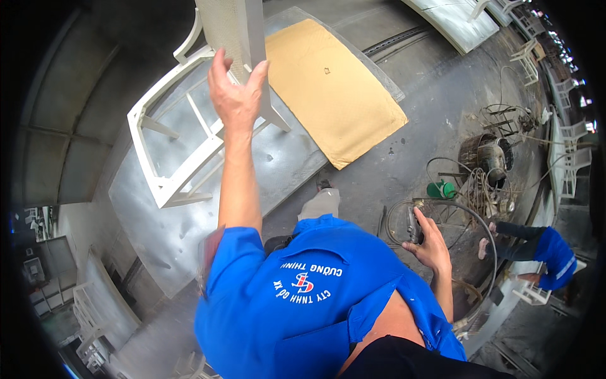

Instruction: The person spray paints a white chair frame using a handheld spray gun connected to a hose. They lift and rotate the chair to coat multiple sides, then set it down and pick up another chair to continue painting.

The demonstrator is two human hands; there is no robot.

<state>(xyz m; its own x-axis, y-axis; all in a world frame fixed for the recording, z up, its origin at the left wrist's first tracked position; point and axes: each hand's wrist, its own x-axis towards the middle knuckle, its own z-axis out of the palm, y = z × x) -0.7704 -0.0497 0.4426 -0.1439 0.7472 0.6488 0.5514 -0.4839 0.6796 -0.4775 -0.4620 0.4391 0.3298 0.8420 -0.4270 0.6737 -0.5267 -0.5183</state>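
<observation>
My left hand (237, 98) reaches forward with thumb and fingers spread. It overlaps the white panel-like back (221, 25) of a chair; whether it touches the panel I cannot tell. The white chair frame (151, 151), its seat an open frame, stands on a grey metal platform (151, 234). Off to the right, my right hand (432, 246) is closed around a spray gun (414, 226), partly hidden by the fingers. A dark hose (489, 234) curves around beside that hand.
A tan cardboard sheet (338, 91) lies right of the chair. Beyond my right hand are a green container (440, 189), a stained metal drum (483, 155) and tangled hoses (483, 205). Another person in blue (555, 256) is at far right, near several white chairs (571, 167).
</observation>
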